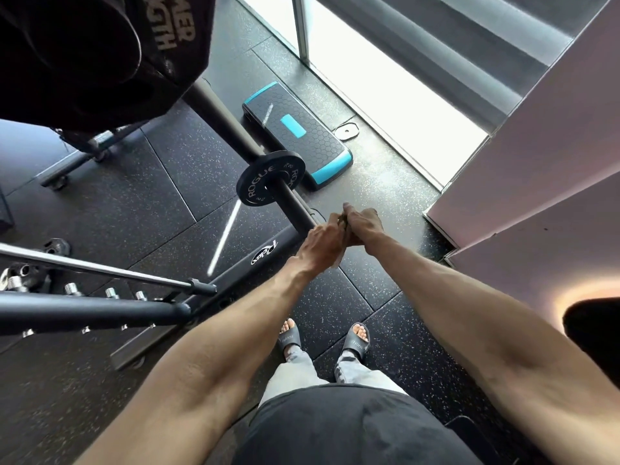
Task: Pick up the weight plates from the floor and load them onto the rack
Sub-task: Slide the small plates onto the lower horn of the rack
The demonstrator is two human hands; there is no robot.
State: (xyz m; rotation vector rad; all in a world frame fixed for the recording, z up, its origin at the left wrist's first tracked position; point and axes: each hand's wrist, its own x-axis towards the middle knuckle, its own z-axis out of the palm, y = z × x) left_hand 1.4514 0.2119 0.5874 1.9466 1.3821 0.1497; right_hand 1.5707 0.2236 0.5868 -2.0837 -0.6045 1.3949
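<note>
Both arms reach straight out. The left hand (323, 238) and right hand (361, 226) meet at the tip of the black bar (297, 204), with fingers curled. I cannot tell what they hold. A round weight plate (268, 178) sits on the bar, near the hands. A blue step (295, 132) lies behind it. A small plate (347, 130) lies by the window.
</note>
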